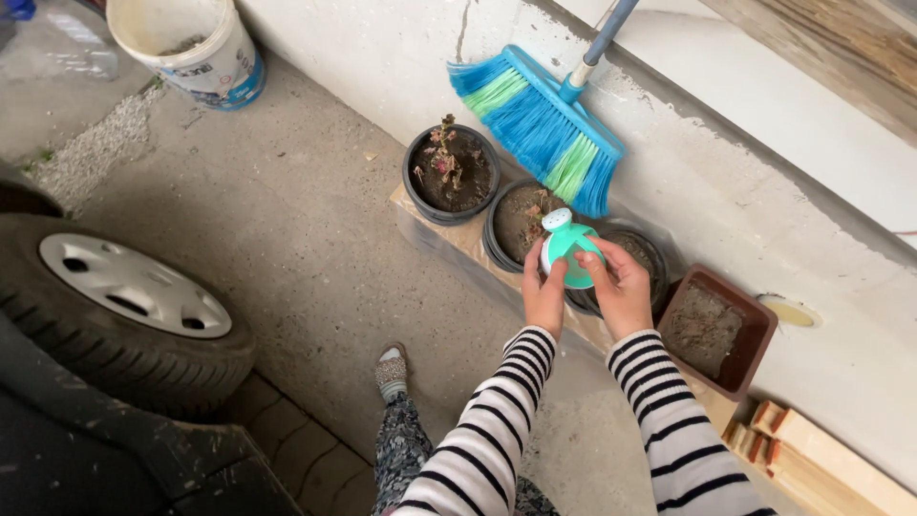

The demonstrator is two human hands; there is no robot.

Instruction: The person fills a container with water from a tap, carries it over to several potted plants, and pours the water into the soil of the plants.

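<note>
A small teal-and-white watering bottle [570, 250] is held at frame centre, over the middle pots of a row lined up along the white wall [382, 57], presumably so its spout end sits above the soil. It is gripped from both sides: left hand [545, 291] curled closed on its left flank, right hand [621, 287] closed on its right, fingers wrapped tight. A blue-green broom [540, 124] is leaned on the wall above; a black pot with a dried plant [451, 174] and a brown square pot [716, 330] flank the hands.

Mint-green watering can [569, 250], blue broom [540, 124] with lime streaks (bristles only), black round pots [451, 174], brown square planter [716, 330], black-and-white striped sleeves [497, 430].
</note>
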